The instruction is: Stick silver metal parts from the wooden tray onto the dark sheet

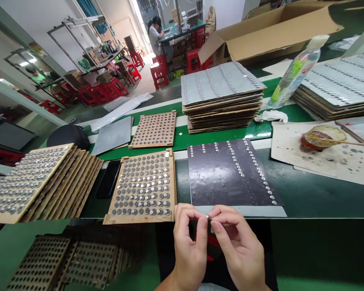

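My left hand (188, 244) and my right hand (242, 247) meet just off the table's front edge, fingertips nearly touching. Pinched between them is a small shiny metal piece (207, 217), too small to name exactly; both hands appear to grip it. Directly beyond lies a dark sheet (212, 173) with rows of small round metal pieces along its top and right. Left of my hands, a wooden board (173, 182) carries rows of dark round discs, many with a shiny metal piece on top.
Behind are a second disc board (153, 128) and a stack of sheets (224, 117). A phone (108, 180) and tilted stacked boards (63, 186) lie left. To the right are a bottle (299, 72) and a small pot with a stick (317, 139). A person (157, 36) sits far back.
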Tool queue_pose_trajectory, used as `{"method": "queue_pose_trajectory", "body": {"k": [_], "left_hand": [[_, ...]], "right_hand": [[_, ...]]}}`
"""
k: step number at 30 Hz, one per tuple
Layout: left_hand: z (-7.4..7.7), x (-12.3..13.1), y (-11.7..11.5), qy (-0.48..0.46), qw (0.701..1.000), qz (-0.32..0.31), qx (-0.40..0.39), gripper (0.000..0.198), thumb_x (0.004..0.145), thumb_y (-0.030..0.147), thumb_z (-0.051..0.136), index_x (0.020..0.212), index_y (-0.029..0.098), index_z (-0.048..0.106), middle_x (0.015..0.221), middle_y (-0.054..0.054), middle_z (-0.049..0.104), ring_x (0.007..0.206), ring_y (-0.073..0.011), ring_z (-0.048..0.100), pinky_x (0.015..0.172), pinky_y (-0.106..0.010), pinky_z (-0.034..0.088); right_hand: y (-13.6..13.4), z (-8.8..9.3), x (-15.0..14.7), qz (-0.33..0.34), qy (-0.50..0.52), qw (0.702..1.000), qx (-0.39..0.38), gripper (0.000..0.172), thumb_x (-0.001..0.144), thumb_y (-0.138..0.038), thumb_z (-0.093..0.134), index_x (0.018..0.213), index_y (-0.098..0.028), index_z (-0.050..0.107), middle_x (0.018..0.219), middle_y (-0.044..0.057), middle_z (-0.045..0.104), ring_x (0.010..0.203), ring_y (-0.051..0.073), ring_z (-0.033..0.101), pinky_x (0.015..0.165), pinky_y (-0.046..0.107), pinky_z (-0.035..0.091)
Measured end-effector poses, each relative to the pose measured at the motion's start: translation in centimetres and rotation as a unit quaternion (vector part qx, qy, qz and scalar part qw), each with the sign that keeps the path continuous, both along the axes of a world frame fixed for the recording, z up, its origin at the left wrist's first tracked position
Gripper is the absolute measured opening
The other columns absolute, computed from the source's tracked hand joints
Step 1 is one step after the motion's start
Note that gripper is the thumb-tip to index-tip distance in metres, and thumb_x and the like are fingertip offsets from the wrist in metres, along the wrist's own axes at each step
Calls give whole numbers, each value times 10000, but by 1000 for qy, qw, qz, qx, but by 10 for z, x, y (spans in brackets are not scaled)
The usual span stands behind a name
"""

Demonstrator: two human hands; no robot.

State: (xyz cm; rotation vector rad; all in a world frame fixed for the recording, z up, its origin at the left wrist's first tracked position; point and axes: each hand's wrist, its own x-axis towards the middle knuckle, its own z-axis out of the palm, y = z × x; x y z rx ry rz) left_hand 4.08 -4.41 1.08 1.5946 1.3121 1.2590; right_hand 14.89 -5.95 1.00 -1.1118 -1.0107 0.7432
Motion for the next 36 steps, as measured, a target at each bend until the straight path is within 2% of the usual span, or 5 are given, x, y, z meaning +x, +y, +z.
{"method": "queue_pose_trajectory", "body": {"k": [9,24,31,33,36], "left_hand": [[3,2,2,-48,998,-25,-40,238,1032,333,536,828,214,563,830,-8,495,761,-155,516,697,-261,441],[3,3,1,-71,995,-69,-33,240,1052,340,495,851,222,549,842,-2,470,780,-148,490,718,-239,431],[8,4,3,-94,992,-75,-48,243,1049,348,505,850,219,555,844,-3,479,773,-142,499,717,-228,438],[8,4,4,-86,993,-75,-43,229,1048,341,508,859,222,557,847,-2,477,778,-141,496,714,-224,434],[6,2,3,-73,994,-76,-34,215,1046,334,515,866,225,558,852,-2,475,793,-143,490,725,-222,428]], "right_hand": [[-8,-1,4,35,103,992,-70,101,990,-263,628,906,-252,682,952,43,760,695,121,680,671,209,602],[-7,0,6,32,114,990,-83,142,1003,-292,615,883,-239,669,839,15,704,656,101,641,627,176,571],[-4,-3,7,71,177,979,-68,123,995,-366,623,1002,-268,698,914,22,678,694,108,634,653,193,571],[-3,-2,7,79,160,981,-78,89,961,-339,676,944,-257,705,879,16,659,697,108,619,631,180,549],[0,-1,7,91,158,979,-89,156,943,-332,700,826,-229,690,783,-4,606,616,90,563,548,165,492]]}}
